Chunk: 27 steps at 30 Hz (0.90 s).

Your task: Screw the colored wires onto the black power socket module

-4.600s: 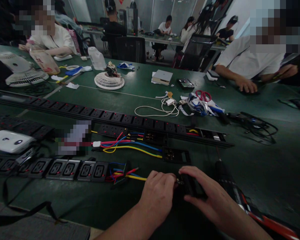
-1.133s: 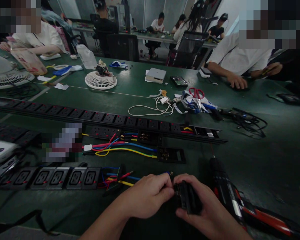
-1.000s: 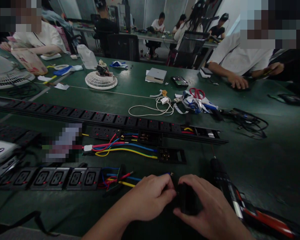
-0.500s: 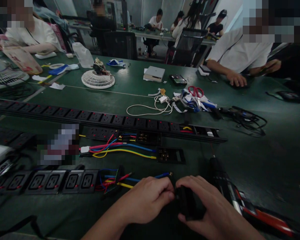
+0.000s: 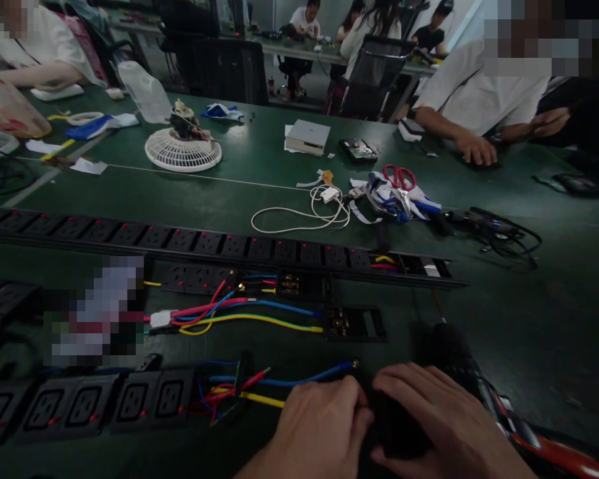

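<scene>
Both my hands meet at the bottom of the view over a small black socket module (image 5: 397, 432). My left hand (image 5: 324, 432) is closed, its fingertips pinched at the module's left end where the yellow wire (image 5: 262, 399) arrives. My right hand (image 5: 442, 426) wraps over the module from the right and grips it. A blue wire (image 5: 304, 379) with a bare terminal lies just above my left hand. These wires run left to a row of black outlets (image 5: 100, 406).
A red and black power screwdriver (image 5: 484, 392) lies right of my hands. A long black power strip (image 5: 219, 246) crosses the green table (image 5: 529, 319), with loose wired modules (image 5: 354, 324) below it. Farther off lie a white cable (image 5: 309, 213), red scissors (image 5: 399, 176) and a fan grille (image 5: 182, 150). Other people sit beyond.
My view has dipped and moved closer, so my hands sit lower in the frame. Both hands stay closed around the black module, and the blue wire's terminal now lies free above my left hand.
</scene>
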{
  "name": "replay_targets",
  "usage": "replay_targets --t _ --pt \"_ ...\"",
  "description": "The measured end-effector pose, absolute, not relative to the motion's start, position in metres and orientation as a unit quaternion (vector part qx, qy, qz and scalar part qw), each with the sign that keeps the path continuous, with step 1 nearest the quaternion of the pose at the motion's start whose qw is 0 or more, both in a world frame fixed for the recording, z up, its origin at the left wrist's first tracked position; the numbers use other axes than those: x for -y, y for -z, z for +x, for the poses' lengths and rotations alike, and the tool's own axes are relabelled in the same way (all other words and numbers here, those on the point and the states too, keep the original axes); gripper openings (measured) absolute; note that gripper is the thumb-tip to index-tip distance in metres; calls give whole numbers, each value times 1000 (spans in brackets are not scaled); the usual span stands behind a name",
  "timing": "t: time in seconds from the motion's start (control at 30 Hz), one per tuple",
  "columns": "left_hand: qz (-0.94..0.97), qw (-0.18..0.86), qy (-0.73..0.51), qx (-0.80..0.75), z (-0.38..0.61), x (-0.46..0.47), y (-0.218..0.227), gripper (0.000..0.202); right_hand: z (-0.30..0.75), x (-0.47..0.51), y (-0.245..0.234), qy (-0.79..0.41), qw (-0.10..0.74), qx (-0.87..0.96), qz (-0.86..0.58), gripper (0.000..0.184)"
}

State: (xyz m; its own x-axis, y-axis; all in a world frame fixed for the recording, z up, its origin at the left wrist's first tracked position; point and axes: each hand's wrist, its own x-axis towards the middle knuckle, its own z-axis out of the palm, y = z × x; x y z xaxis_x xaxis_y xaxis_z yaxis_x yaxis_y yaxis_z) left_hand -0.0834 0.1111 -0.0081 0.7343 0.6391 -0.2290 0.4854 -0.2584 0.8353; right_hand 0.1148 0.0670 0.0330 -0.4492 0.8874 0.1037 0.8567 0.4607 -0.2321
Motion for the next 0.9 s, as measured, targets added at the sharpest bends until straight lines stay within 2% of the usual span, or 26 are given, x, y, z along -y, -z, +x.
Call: replay_targets --t 0.1,0.2,0.5,0.7,0.8,0.9 --pt "800 485 -59 -348 -81 -111 14 6 111 -69 -40 -59 64 853 -515 87" --pt "821 458 -73 -333 -81 -111 21 7 113 -69 -41 -100 42 843 -526 78" --pt "846 343 -271 -305 -85 -102 39 13 123 -64 -25 -311 167 766 -538 60" --pt "847 302 -309 -309 -84 -101 42 15 123 -66 -29 -356 152 737 -553 55" --pt "851 295 -301 -314 -82 -100 43 15 123 -68 -34 -332 130 748 -561 63" --pt "860 273 -302 -309 -81 -101 43 19 122 -68 -35 -228 150 788 -552 87"
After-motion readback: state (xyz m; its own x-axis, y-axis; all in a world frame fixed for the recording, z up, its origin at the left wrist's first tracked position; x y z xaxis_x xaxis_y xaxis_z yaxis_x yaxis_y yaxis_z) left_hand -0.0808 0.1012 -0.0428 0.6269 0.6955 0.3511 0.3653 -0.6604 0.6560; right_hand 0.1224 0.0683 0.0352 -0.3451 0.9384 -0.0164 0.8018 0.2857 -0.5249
